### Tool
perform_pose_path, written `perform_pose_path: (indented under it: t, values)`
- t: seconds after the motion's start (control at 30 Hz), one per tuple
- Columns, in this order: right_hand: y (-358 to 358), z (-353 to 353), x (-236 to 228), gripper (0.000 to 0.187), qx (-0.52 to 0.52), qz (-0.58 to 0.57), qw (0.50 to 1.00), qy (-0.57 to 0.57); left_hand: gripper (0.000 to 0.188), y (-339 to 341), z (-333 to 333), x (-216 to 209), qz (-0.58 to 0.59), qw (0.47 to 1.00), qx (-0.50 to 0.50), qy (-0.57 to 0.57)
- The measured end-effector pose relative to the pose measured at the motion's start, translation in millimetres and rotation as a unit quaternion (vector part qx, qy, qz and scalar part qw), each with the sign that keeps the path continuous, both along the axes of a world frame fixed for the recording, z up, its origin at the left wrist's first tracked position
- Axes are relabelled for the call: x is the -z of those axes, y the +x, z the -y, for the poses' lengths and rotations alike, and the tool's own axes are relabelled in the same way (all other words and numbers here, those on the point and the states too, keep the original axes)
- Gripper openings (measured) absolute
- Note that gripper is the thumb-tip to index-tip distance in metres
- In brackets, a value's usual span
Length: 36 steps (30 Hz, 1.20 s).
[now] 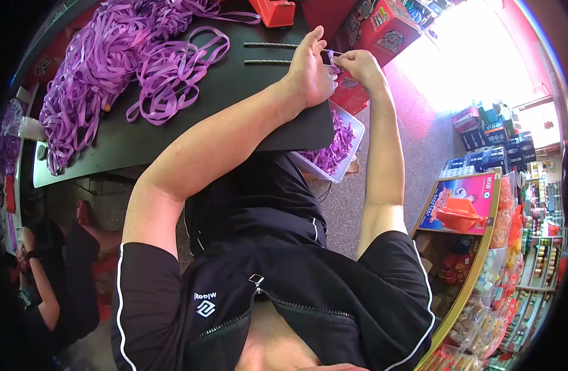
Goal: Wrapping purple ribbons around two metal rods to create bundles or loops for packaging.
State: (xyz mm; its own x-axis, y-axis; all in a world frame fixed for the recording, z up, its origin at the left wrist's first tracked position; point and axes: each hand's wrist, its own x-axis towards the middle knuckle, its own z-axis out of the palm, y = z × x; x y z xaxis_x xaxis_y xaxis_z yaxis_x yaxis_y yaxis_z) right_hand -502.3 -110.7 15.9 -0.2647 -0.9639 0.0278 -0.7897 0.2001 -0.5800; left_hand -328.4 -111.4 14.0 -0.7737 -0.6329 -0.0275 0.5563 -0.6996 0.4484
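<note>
Two twisted metal rods run side by side over the dark table, passing behind my left hand. Its fingers stretch away from me, apart from the thumb side, which is close to a short piece of purple ribbon near the rods' right ends. My right hand pinches that ribbon between thumb and fingertips from the right. Part of the ribbon is hidden by the fingers. A large tangled heap of purple ribbon covers the table's left side, with loose loops reaching toward the rods.
Below the table's right edge stands a white bin holding many purple ribbon pieces. Red items and a red box are at the far side. Goods fill shelves at right. Another person sits at lower left.
</note>
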Motion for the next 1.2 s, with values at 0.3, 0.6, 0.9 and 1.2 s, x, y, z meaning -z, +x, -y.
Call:
perform_pose_path:
  t: [0.3, 0.6, 0.9, 1.2]
  values:
    - [-32, -2, 20, 0.031, 0.016, -0.031, 0.998, -0.06, 0.094, 1, -3, -4, 0.002, 1.0, -0.003, -0.006]
    - [-26, 8, 23, 0.038, -0.079, 0.33, 0.94, 0.027, 0.096, -1, -3, -3, 0.002, 1.0, 0.017, -0.017]
    - [-43, 19, 7, 0.035, -0.044, 0.138, 0.989, 0.005, 0.089, -1, 0, -5, 0.06, 0.998, 0.01, -0.004]
    - [-31, 34, 2, 0.03, -0.122, 0.403, 0.903, 0.089, 0.043, 28, 21, -20, 0.389, 0.837, 0.042, -0.382]
